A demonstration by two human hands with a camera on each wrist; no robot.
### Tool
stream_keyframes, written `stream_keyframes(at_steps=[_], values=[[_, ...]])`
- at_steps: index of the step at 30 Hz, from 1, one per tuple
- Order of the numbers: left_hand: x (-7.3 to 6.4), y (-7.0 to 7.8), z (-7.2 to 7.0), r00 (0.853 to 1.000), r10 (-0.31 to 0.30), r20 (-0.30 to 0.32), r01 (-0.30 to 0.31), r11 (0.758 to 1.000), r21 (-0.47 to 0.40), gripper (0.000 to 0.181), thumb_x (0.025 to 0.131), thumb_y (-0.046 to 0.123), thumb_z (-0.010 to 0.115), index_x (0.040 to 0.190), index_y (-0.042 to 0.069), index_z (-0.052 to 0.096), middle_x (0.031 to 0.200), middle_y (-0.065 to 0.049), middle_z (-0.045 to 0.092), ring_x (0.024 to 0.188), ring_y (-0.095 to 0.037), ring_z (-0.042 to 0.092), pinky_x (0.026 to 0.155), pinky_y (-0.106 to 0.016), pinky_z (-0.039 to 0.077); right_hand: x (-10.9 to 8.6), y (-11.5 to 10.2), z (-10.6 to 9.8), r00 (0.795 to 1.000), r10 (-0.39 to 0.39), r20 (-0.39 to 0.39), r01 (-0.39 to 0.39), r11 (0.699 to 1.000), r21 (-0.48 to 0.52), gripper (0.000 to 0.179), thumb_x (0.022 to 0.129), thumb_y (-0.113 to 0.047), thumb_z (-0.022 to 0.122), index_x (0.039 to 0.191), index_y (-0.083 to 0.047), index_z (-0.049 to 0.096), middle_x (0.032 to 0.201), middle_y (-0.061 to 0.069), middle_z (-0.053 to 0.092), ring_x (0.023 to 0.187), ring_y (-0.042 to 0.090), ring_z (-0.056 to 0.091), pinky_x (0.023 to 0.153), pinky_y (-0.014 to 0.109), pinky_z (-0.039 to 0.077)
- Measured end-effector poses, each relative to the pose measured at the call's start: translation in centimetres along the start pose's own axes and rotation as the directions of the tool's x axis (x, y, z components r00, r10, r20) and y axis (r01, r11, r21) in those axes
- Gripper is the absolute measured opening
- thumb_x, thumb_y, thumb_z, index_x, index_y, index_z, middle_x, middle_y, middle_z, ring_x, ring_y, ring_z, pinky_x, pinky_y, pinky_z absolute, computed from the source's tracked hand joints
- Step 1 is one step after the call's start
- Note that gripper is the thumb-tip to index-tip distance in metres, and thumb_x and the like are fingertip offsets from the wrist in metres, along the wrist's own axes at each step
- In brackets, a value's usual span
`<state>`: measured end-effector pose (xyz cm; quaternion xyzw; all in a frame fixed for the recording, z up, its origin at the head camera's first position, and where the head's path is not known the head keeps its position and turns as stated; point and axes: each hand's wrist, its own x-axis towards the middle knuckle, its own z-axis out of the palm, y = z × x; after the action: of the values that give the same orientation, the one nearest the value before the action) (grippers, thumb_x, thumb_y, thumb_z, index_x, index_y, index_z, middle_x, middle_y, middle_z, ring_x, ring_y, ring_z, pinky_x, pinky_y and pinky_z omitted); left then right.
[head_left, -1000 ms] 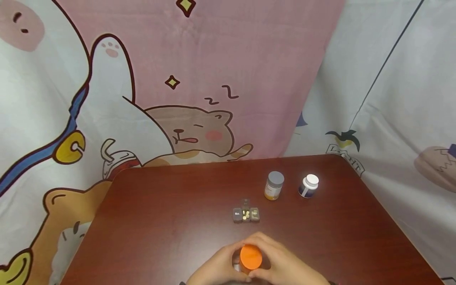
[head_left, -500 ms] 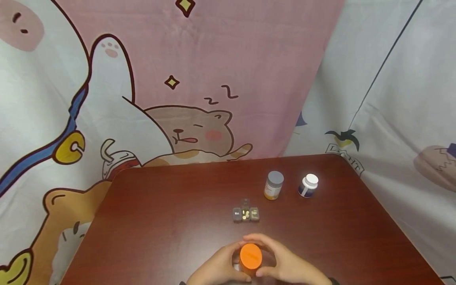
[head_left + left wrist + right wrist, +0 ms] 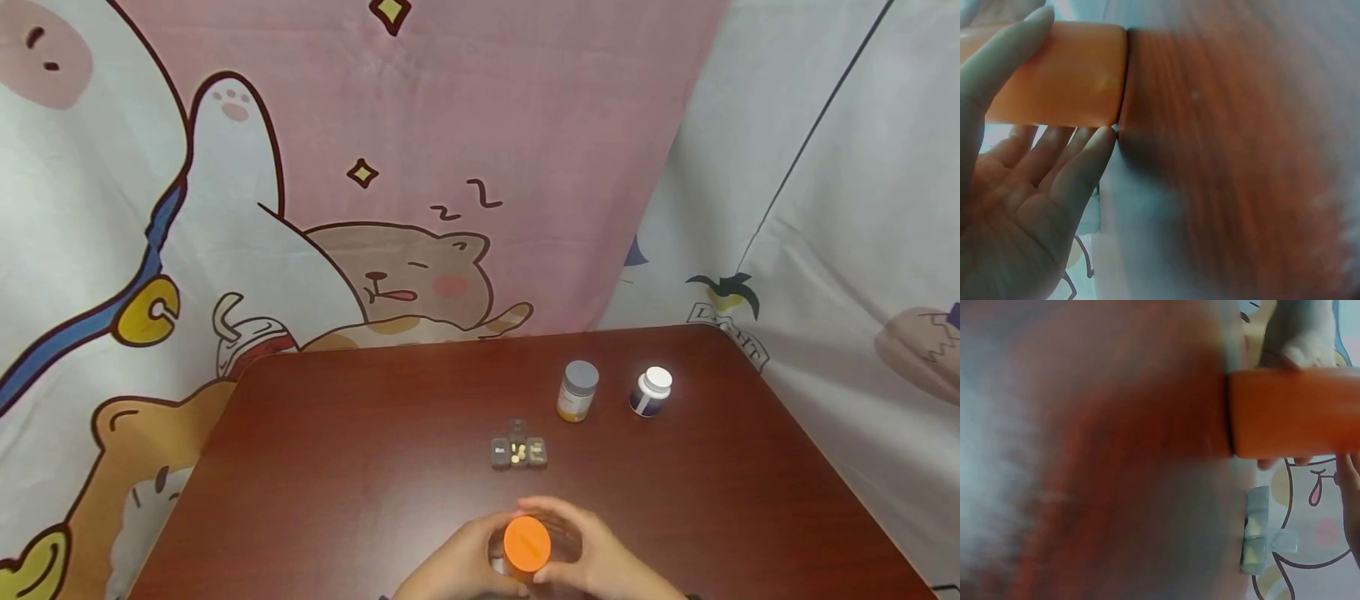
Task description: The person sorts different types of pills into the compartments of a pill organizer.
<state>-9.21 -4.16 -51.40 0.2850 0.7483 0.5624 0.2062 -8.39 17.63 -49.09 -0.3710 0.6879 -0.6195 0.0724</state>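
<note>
cloth printed with cartoon animals hangs behind everything, pink in the middle and white at either side. before it spreads the reddish-brown worktop, its far corners rounded. at its near edge are two bare hands. the left hand has its grip curled round the orange bottle, thumb on one side and fingers on the other. the right hand curves its grip about the same bottle, thumb at the near side and forefinger arched round the far side, close to the left fingers. the bottle stands upright between the two palms, base down at the worktop, with its orange cap facing up. farther back on the right stands a grey-lidded bottle, and just beside it, apart, a smaller white-capped bottle. between these and the hands lies a small pill box with three compartments in a row; the middle lid is tipped back, showing pale yellow pills inside.
</note>
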Motion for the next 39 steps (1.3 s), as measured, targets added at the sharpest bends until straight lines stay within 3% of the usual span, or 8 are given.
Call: stream_keyframes(at_steps=[3,13,18,22,26,32,35,39], values=[[0.1,-0.2,0.3,1.000,0.028,-0.012,-0.028,1.000,0.001,0.069,0.062,0.011,0.084,0.124,0.023,0.056,0.114,0.010,0.064,0.101,-0.008,0.057,0.090,-0.028,0.048,-0.5,0.1,0.6,0.997,-0.021,-0.075,0.019,1.000,-0.025,0.066,0.077,-0.005,0.075,0.133,-0.002,0.042,0.126,0.022,0.055,0.114,0.027,0.052,0.097,0.032,0.046],[-0.3,0.7,1.5,0.988,-0.009,-0.152,0.025,0.994,0.104,0.053,0.064,0.026,0.084,0.113,0.026,0.064,0.100,0.015,0.068,0.089,-0.003,0.059,0.082,-0.029,0.052,-1.0,-0.8,2.6,0.965,0.049,-0.258,-0.054,0.998,-0.013,0.054,0.073,-0.007,0.078,0.116,-0.003,0.045,0.123,0.017,0.060,0.113,0.026,0.054,0.095,0.027,0.046],[-0.3,0.8,1.9,0.984,-0.014,-0.176,0.031,0.995,0.095,0.054,0.063,0.022,0.085,0.112,0.026,0.064,0.099,0.014,0.068,0.089,-0.003,0.060,0.082,-0.030,0.052,-1.1,-1.0,2.9,0.954,0.077,-0.288,-0.087,0.996,-0.023,0.054,0.072,-0.009,0.079,0.116,-0.005,0.047,0.122,0.017,0.061,0.113,0.025,0.054,0.094,0.028,0.047],[-0.3,0.9,1.9,0.981,-0.051,-0.185,0.074,0.990,0.118,0.055,0.062,0.023,0.085,0.113,0.027,0.063,0.099,0.015,0.067,0.089,-0.003,0.059,0.083,-0.032,0.052,-1.0,-0.8,2.5,0.963,0.062,-0.261,-0.090,0.991,-0.098,0.058,0.073,-0.012,0.079,0.123,-0.006,0.050,0.122,0.014,0.061,0.111,0.023,0.055,0.093,0.027,0.047],[-0.1,0.9,1.9,0.980,-0.095,-0.175,0.122,0.981,0.149,0.055,0.063,0.026,0.084,0.114,0.030,0.062,0.099,0.017,0.065,0.088,-0.002,0.057,0.083,-0.035,0.051,-0.9,-0.9,1.9,0.972,0.044,-0.232,-0.107,0.958,-0.266,0.060,0.075,-0.022,0.078,0.128,-0.011,0.055,0.123,0.006,0.062,0.109,0.019,0.056,0.091,0.031,0.048],[0.1,1.0,1.6,0.988,-0.063,-0.144,0.093,0.974,0.208,0.061,0.067,0.033,0.082,0.123,0.029,0.057,0.107,0.016,0.063,0.096,-0.004,0.055,0.086,-0.041,0.050,-0.8,-1.4,1.3,0.977,0.026,-0.209,-0.124,0.875,-0.468,0.060,0.075,-0.031,0.077,0.129,-0.018,0.055,0.123,-0.001,0.062,0.107,0.016,0.056,0.085,0.043,0.051],[0.3,1.1,1.5,0.990,-0.060,-0.127,0.089,0.969,0.231,0.067,0.067,0.030,0.083,0.127,0.027,0.054,0.114,0.013,0.062,0.100,-0.006,0.054,0.089,-0.043,0.049,-0.8,-1.6,1.0,0.976,0.036,-0.215,-0.144,0.848,-0.510,0.059,0.076,-0.035,0.076,0.129,-0.020,0.055,0.123,-0.003,0.061,0.107,0.015,0.056,0.084,0.044,0.052],[0.5,1.2,1.2,0.987,-0.099,-0.130,0.136,0.938,0.319,0.071,0.066,0.024,0.083,0.131,0.023,0.051,0.122,0.007,0.060,0.107,-0.010,0.053,0.092,-0.046,0.047,-0.8,-1.6,0.4,0.964,0.056,-0.259,-0.189,0.831,-0.523,0.057,0.076,-0.039,0.074,0.128,-0.024,0.055,0.124,-0.005,0.060,0.107,0.013,0.056,0.084,0.043,0.053]])
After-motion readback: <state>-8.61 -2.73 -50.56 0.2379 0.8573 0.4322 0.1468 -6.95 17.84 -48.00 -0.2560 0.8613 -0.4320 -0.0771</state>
